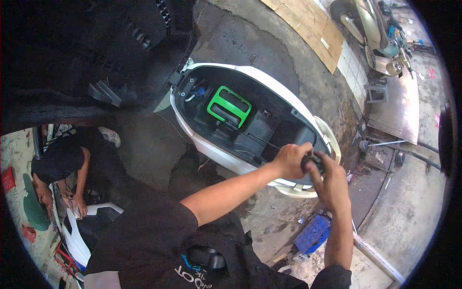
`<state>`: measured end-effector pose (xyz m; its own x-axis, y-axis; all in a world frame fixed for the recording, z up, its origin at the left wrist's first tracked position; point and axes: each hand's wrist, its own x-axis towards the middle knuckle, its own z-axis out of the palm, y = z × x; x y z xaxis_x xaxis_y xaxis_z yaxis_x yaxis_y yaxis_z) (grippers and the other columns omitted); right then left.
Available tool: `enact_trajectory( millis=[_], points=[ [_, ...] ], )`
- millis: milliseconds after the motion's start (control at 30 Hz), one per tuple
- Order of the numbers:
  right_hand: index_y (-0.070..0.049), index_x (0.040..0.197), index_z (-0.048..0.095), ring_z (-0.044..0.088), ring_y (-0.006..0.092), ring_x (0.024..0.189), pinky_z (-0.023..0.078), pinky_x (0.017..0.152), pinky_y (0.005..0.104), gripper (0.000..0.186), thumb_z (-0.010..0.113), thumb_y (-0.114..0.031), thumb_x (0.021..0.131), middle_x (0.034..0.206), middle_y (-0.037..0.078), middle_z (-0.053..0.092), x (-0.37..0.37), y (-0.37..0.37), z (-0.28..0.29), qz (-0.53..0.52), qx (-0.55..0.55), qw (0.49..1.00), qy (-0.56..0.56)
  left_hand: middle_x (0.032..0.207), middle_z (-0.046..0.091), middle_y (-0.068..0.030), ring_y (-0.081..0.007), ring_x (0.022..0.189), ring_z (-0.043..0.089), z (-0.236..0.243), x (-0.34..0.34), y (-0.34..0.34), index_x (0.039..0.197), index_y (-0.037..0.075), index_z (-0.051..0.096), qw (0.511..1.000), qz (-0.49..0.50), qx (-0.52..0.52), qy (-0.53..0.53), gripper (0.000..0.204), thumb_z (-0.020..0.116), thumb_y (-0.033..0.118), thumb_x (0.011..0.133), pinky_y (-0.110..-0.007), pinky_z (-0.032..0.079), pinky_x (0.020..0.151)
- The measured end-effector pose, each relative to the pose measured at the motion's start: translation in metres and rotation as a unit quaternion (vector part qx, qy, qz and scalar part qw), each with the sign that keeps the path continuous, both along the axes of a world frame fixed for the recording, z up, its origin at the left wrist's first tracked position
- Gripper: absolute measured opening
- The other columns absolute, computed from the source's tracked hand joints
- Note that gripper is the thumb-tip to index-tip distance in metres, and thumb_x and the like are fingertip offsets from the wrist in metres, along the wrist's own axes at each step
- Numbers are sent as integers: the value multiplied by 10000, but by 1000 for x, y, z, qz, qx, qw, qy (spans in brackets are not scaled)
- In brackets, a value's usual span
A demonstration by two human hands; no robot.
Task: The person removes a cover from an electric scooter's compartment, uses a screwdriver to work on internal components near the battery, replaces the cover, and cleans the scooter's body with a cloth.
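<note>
My left hand (292,160) and my right hand (329,183) meet over the rear right end of an open scooter storage compartment, both closed around a small dark object (310,163). Their fingers partly hide it, so its exact kind is unclear. The compartment has a black interior (255,135) inside a white body panel (272,79). A bright green plastic frame (228,107) lies in its left half, beside a blue connector with cables (196,91). A cream curved rail (331,135) runs round the compartment's right end.
A co-worker (60,159) crouches at left over white panels (77,236). A large black surface (96,53) fills the upper left. Cardboard (308,24) lies on the floor behind. Another scooter (370,33) stands upper right near a metal sheet (394,106). A blue container (313,233) sits below my hands.
</note>
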<state>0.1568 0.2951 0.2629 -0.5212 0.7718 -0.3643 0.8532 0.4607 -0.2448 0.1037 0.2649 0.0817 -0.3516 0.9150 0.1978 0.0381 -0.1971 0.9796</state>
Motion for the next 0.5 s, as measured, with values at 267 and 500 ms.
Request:
enact_trajectory(
  millis=[267, 500],
  points=[
    [45, 871, 635, 619, 434, 793, 478, 714, 492, 443, 575, -393, 910, 794, 253, 638, 13, 4, -14, -88, 30, 980, -178, 850, 597, -134, -337, 871, 618, 9, -4, -11, 972, 63, 564, 999, -13, 47, -16, 410, 764, 143, 624, -418, 496, 747],
    [-16, 1103, 614, 629, 395, 856, 484, 731, 458, 346, 651, -265, 866, 969, 195, 651, 5, -18, -5, 55, 60, 997, -17, 859, 670, -149, -353, 835, 650, -13, -35, 3, 922, 51, 595, 954, -296, -37, 42, 397, 804, 185, 612, -418, 510, 713]
  ],
)
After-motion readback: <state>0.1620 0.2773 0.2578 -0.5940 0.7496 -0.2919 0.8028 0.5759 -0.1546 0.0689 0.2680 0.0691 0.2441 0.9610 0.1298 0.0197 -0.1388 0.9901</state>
